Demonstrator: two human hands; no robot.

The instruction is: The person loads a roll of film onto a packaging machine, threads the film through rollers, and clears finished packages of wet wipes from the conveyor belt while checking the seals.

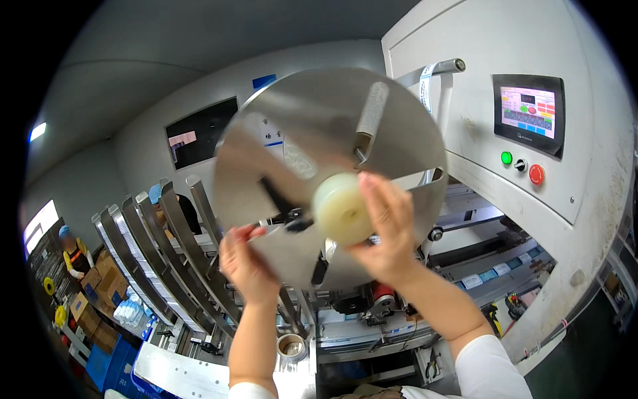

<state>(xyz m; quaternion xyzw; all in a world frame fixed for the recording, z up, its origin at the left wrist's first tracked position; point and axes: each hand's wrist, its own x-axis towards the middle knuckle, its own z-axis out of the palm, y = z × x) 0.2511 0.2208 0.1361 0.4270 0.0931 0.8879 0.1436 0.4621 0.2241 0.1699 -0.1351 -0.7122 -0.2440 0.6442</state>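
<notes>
A large round metal reel disc (405, 126) with long slots fills the middle of the view. At its centre sits a cream-coloured round knob (342, 210). My right hand (387, 229) is closed around the knob's right side, thumb below and fingers above. At the lower left of the disc, my left hand (251, 266) has its fingers curled against the metal edge; they are slightly blurred. Through the slots and behind the disc, dark machine parts show only in part.
To the right, a white machine cabinet (458, 40) carries a touch screen (528, 113) and a red button (537, 175). Tall metal guides (179, 219) with stacked sheets stand left. A tape roll (291, 347) lies below. Another person (76, 253) is far left near cardboard boxes (109, 286).
</notes>
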